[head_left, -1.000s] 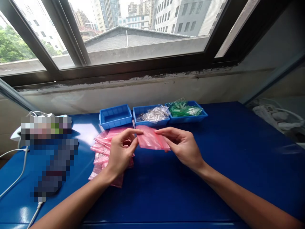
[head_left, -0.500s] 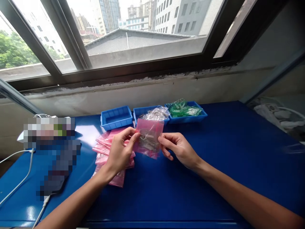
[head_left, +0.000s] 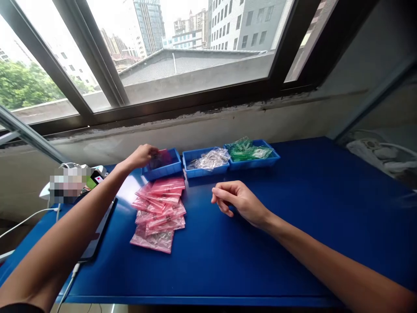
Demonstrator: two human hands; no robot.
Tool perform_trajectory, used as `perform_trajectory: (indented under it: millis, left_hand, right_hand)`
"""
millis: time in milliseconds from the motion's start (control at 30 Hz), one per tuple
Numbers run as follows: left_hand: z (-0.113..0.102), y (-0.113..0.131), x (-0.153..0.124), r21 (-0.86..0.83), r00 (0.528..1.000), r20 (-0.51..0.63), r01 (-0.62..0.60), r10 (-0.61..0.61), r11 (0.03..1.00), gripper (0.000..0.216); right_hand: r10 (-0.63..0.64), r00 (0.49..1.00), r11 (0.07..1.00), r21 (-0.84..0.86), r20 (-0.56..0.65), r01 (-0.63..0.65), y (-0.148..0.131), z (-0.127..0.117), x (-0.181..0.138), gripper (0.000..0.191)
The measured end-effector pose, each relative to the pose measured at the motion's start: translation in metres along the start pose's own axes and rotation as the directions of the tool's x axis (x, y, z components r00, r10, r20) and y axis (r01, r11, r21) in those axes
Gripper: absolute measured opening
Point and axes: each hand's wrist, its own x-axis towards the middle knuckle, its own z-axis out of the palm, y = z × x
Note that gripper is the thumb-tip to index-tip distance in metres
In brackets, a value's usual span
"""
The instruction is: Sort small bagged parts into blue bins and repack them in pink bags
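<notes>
My left hand (head_left: 143,156) reaches over the left blue bin (head_left: 163,172), fingers closed on the edge of a pink plastic bag (head_left: 163,156). That bag is inside the bin, with something dark showing through it; its lower part is hard to make out. Above the table, my right hand (head_left: 241,202) hovers with fingers curled and thumb against the index finger, nothing visible in it. Between the hands, nearer to me, lies an overlapping pile of pink plastic bags (head_left: 159,213) with dark printing.
The middle blue bin (head_left: 206,172) holds clear, silvery bags (head_left: 211,159). Green bags (head_left: 249,150) fill the right blue bin (head_left: 257,163). At left, a dark tablet-like device (head_left: 99,234) with a white cable (head_left: 70,278) lies partly under my left forearm. A window ledge runs behind.
My left hand has carried the pink bag left and away from me into the left bin. My right hand has let go of the bag and stays in nearly the same place.
</notes>
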Motion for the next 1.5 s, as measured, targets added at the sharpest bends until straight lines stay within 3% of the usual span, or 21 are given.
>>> perform_trajectory:
  millis: [300, 500, 600, 833, 1000, 1100, 1167, 1267, 1367, 1500]
  left_hand:
    - [0.007, -0.003, 0.009, 0.077, 0.968, 0.206, -0.165, 0.146, 0.983, 0.032]
    - [0.018, 0.006, -0.007, 0.166, 0.970, 0.092, -0.240, 0.227, 0.956, 0.046]
    - [0.022, 0.005, -0.016, 0.156, 0.953, 0.135, -0.291, 0.271, 0.944, 0.044]
    - [0.023, 0.004, -0.034, 0.046, 0.943, 0.209, -0.274, 0.259, 0.961, 0.052]
    - [0.015, 0.032, -0.068, 0.036, 0.914, 0.032, -0.405, 0.404, 0.914, 0.037]
    - [0.023, 0.045, -0.089, 0.180, 0.858, 0.103, -0.514, 0.503, 0.839, 0.029]
    - [0.030, 0.047, -0.098, 0.255, 0.850, 0.128, -0.525, 0.510, 0.812, 0.025]
    - [0.035, 0.043, -0.101, 0.263, 0.869, 0.084, -0.492, 0.489, 0.830, 0.027]
    - [0.026, 0.045, -0.098, 0.179, 0.893, -0.040, -0.435, 0.448, 0.882, 0.030]
    - [0.006, 0.073, -0.094, -0.039, 0.929, -0.051, -0.367, 0.365, 0.929, 0.026]
  right_hand:
    - [0.034, 0.999, 0.998, -0.056, 0.029, -0.032, -0.001, 0.003, -0.002, 0.045]
    - [0.034, 0.999, 0.994, -0.102, 0.032, -0.030, -0.005, 0.005, -0.002, 0.047]
    - [0.040, 0.999, 0.991, -0.131, 0.031, -0.036, -0.006, 0.006, -0.003, 0.045]
    - [0.051, 0.998, 0.985, -0.166, 0.042, -0.044, -0.008, 0.006, -0.005, 0.043]
    - [0.054, 0.998, 0.981, -0.186, 0.039, -0.046, -0.008, 0.006, -0.004, 0.042]
    - [0.047, 0.998, 0.982, -0.188, 0.045, -0.038, -0.008, 0.007, -0.004, 0.041]
    - [0.046, 0.998, 0.980, -0.196, 0.045, -0.037, -0.008, 0.007, -0.004, 0.041]
    - [0.042, 0.999, 0.975, -0.219, 0.035, -0.033, -0.007, 0.007, -0.004, 0.041]
    - [-0.034, 0.999, 0.958, -0.286, -0.024, 0.025, -0.007, 0.007, -0.006, 0.040]
    - [-0.218, 0.966, 0.893, -0.428, -0.139, 0.140, -0.009, 0.010, -0.009, 0.027]
